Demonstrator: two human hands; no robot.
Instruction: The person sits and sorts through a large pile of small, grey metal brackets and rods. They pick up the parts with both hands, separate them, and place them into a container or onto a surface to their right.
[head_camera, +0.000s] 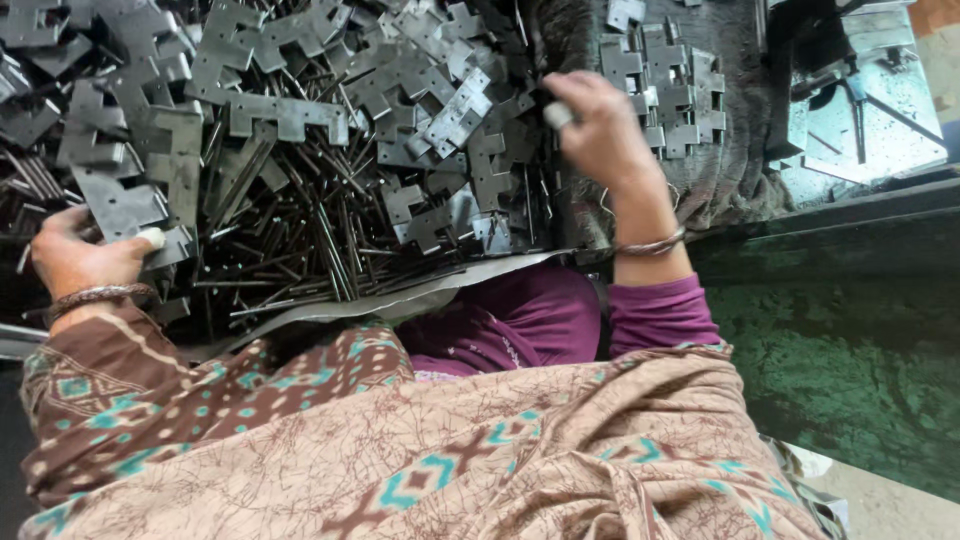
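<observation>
Left hand (75, 255) gripping a flat grey notched metal plate (125, 210) at the edge of the big heap of grey plates and thin dark metal rods (320, 180), right hand (600, 130) pinching a small grey metal piece (558, 115) beside the neat stack of grey plates (670, 95).

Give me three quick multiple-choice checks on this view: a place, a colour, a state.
1. Where does the neat stack of notched plates lie?
A. right of the right hand
B. under the left hand
C. in the person's lap

2. What colour is the right sleeve?
A. yellow
B. purple
C. white

3. What is the left hand doing?
A. lying flat and empty
B. gripping a flat metal plate
C. holding a hammer

Answers: 1 A, the stack sits on the dark cloth beside that hand; 2 B, the cuff is purple; 3 B, its thumb presses on the plate's edge.
</observation>
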